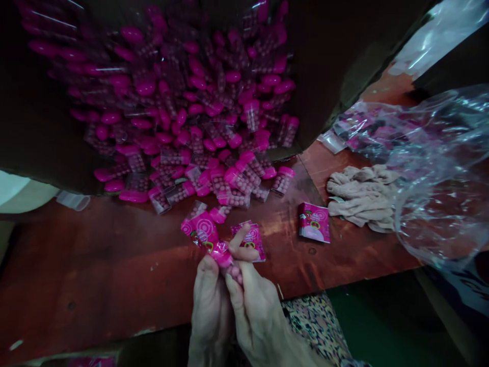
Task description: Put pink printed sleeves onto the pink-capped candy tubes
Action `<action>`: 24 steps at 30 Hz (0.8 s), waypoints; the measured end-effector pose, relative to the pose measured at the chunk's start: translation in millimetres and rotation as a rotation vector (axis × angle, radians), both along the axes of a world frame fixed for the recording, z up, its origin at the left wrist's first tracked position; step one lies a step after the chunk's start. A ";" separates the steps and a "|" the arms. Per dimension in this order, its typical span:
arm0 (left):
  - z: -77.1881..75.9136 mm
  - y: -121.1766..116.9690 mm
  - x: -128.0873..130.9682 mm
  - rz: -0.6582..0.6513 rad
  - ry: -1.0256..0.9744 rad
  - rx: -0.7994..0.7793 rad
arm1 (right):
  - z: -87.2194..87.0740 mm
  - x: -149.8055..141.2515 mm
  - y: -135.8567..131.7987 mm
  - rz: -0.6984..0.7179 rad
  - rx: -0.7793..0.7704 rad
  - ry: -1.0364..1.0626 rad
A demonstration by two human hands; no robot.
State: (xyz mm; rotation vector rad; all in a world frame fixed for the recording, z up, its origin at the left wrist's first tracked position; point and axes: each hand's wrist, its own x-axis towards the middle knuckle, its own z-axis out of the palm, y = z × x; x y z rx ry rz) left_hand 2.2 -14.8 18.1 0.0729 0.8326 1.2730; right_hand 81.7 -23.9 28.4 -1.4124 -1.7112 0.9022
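Observation:
Close to the table's front edge, my left hand (210,293) and my right hand (257,293) are both closed around a small clear candy jar (235,274) with pink balls inside and a pink cap. A printed pink label sleeve (202,228) sticks out beyond the cap, up and to the left. My left thumb rests beside the cap. On the right hand, the thumb presses the jar's body while one or two fingers extend over a small stack of pink labels (256,239) lying on the table. The undersides of both hands are hidden.
A large dark cardboard box (328,66) lies open ahead, with many pink-capped jars (198,132) spilling onto the reddish table (95,265). On the right are another label stack (315,223), crumpled pale gloves (361,196) and a clear plastic bag (439,204).

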 end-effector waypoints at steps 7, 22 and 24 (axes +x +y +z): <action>-1.3 -1.0 -7.0 0.015 0.167 0.100 | 2.5 14.5 3.4 0.077 -0.069 0.050; 2.5 -1.7 -1.3 -0.073 0.316 0.079 | -2.2 10.8 -4.4 0.048 -0.205 0.140; 2.6 -0.2 -4.9 -0.051 0.325 0.077 | -5.1 11.4 -1.3 0.041 -0.226 0.172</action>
